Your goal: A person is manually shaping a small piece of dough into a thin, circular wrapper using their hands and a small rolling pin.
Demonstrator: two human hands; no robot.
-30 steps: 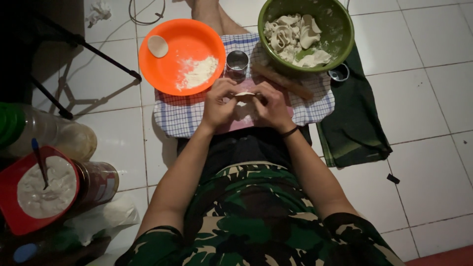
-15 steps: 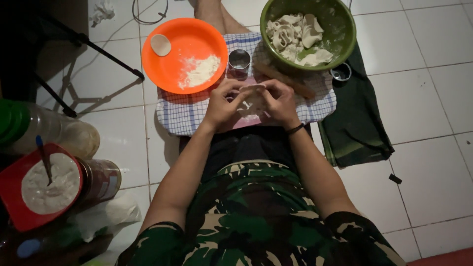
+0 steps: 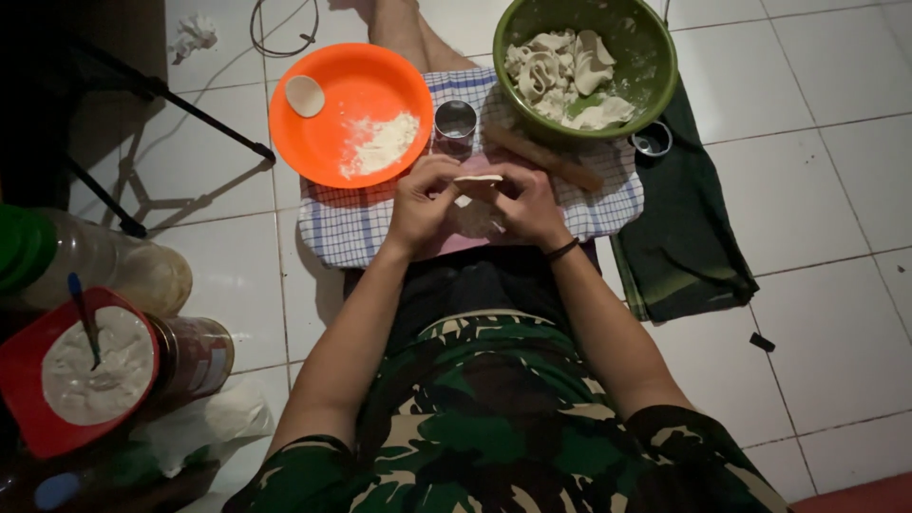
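Note:
My left hand [image 3: 425, 198] and my right hand [image 3: 527, 201] meet over my lap and pinch a small pale piece of dough [image 3: 478, 180] between the fingertips. Under them lies a pink board [image 3: 465, 233] on a blue-and-white checked cloth [image 3: 337, 228]. A wooden rolling pin [image 3: 543, 159] rests on the cloth just beyond my right hand. A small round metal cutter [image 3: 455, 121] stands past my left hand. A green bowl [image 3: 655, 57] full of dough scraps sits at the far right.
An orange plate [image 3: 337, 95] holds flour and a small white dish. At the left are a red bowl of flour [image 3: 28, 399] with a blue-handled spoon, a can and a plastic jar. A dark green cloth [image 3: 684, 247] lies on the white tiles.
The view has shifted slightly. My fingers keep working the dough piece, which now shows as a flat edge between the fingertips.

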